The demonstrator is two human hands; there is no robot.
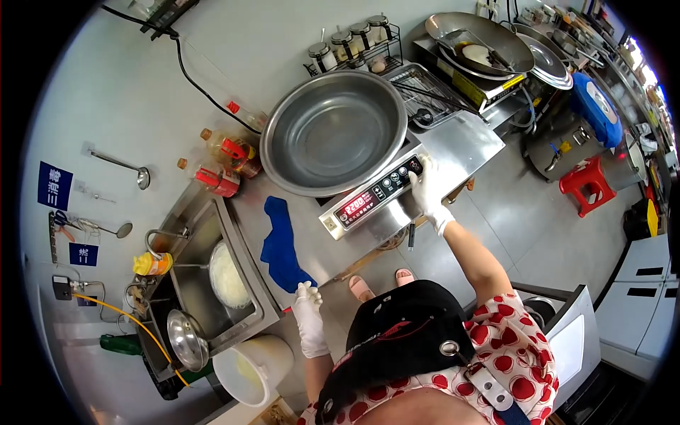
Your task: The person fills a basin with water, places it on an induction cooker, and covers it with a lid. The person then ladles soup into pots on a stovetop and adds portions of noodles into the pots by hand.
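Observation:
My right hand (428,190), in a white glove, reaches to the upper end of the induction cooker's control panel (374,193). Its fingers are stretched out, with the fingertips at the buttons, and it holds nothing. Red digits are lit on the panel. A wide, bare metal basin (336,131) sits on top of the cooker. My left hand (309,319), also gloved, is at the counter's front edge. Its curled fingers are closed on the near end of a blue cloth (280,244), which lies crumpled along the steel counter.
Left of the counter, a sink (195,265) holds a bowl of white strands (228,276). Sauce bottles (219,180) stand by the wall. A wok (478,42) is on a burner at the back right. A white bucket (255,365) and red stool (588,185) are on the floor.

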